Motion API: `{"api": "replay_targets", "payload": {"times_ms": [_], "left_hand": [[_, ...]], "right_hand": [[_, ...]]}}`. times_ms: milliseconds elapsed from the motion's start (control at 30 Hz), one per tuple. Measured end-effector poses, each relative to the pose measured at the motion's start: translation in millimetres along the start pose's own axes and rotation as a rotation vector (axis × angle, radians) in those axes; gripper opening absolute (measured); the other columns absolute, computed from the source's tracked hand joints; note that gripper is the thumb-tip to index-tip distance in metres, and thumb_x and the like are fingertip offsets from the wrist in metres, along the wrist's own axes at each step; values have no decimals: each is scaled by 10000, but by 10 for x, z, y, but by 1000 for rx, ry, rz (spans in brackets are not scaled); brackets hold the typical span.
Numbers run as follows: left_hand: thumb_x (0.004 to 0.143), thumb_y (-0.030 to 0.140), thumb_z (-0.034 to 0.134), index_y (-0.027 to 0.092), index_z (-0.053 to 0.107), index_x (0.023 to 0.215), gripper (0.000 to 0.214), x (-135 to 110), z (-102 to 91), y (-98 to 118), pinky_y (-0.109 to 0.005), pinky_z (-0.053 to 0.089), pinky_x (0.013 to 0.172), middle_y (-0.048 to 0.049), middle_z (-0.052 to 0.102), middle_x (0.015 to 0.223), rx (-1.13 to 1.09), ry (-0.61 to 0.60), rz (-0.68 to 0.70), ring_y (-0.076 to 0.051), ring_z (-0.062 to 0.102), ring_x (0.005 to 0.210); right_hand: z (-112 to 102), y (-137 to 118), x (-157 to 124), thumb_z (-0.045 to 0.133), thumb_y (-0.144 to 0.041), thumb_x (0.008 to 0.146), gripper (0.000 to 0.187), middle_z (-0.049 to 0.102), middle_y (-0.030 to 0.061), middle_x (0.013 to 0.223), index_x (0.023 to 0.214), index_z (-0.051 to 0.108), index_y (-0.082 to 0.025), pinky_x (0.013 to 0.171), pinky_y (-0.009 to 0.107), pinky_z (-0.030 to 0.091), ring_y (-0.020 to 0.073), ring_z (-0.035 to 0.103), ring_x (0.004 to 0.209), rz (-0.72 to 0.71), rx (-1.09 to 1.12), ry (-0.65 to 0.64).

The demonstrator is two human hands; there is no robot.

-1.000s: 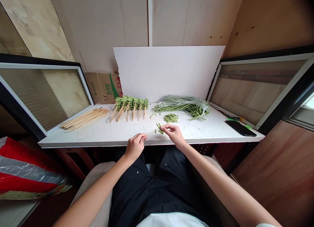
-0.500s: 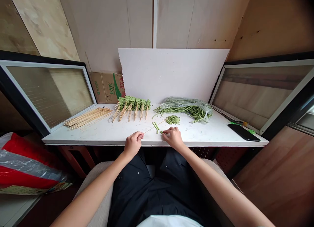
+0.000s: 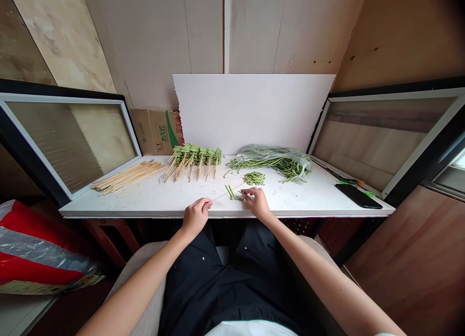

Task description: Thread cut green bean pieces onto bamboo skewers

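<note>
My left hand [image 3: 196, 215] is closed at the table's front edge, pinching the near end of a thin bamboo skewer [image 3: 220, 196]. That skewer points up and right, toward a small heap of short-cut green bean pieces [image 3: 254, 178]. A few longer bean pieces [image 3: 229, 191] lie by the skewer, between my hands. Just right of them, my right hand [image 3: 257, 202] has thumb and fingers pinched together over the table. Whatever sits at its fingertips is too small to make out. Behind stand rows of finished bean skewers [image 3: 198, 154], green ends stacked toward the back.
Loose bamboo skewers [image 3: 129, 176] lie on the left of the white table [image 3: 174, 200]. Long green beans in a clear plastic bag [image 3: 276, 159] rest at the back right. A black phone [image 3: 358, 195] is near the right edge. A cardboard box [image 3: 154, 130] stands behind.
My right hand has lifted slightly away from the bean piece near its fingertips. My left hand still pinches the skewer, and the view has shifted a little.
</note>
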State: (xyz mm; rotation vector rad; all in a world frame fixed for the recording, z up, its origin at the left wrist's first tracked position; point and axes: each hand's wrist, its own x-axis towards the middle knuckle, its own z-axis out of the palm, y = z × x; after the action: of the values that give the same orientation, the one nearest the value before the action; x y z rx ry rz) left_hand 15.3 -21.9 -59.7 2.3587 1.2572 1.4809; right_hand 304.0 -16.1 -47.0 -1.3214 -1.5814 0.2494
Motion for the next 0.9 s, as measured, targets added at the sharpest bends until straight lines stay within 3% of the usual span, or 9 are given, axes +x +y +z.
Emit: {"api": "replay_targets", "payload": {"times_ms": [200, 367, 900], "left_hand": [[1023, 226, 553, 224, 729, 979, 182, 20, -31, -3, -291, 559, 724, -33, 789, 840, 6, 20, 16, -195, 750, 764], [1020, 213, 560, 219, 731, 977, 177, -2, -14, -16, -285, 559, 726, -33, 792, 839, 15, 12, 36, -194, 755, 767], [1026, 198, 571, 218, 732, 959, 175, -46, 21, -14, -271, 548, 726, -27, 793, 844, 23, -22, 70, -185, 757, 785]], "right_hand": [[-120, 49, 78, 794, -692, 766, 532, 802, 109, 1046, 1013, 805, -221, 779, 365, 521, 273, 692, 946, 301, 529, -13], [-233, 90, 102, 927, -630, 651, 528, 790, 90, 1063, 971, 805, -228, 730, 304, 515, 229, 692, 949, 451, 864, -73], [-309, 4, 68, 967, -584, 608, 476, 772, 55, 985, 929, 823, -263, 755, 304, 516, 207, 668, 902, 486, 949, -62]]}}
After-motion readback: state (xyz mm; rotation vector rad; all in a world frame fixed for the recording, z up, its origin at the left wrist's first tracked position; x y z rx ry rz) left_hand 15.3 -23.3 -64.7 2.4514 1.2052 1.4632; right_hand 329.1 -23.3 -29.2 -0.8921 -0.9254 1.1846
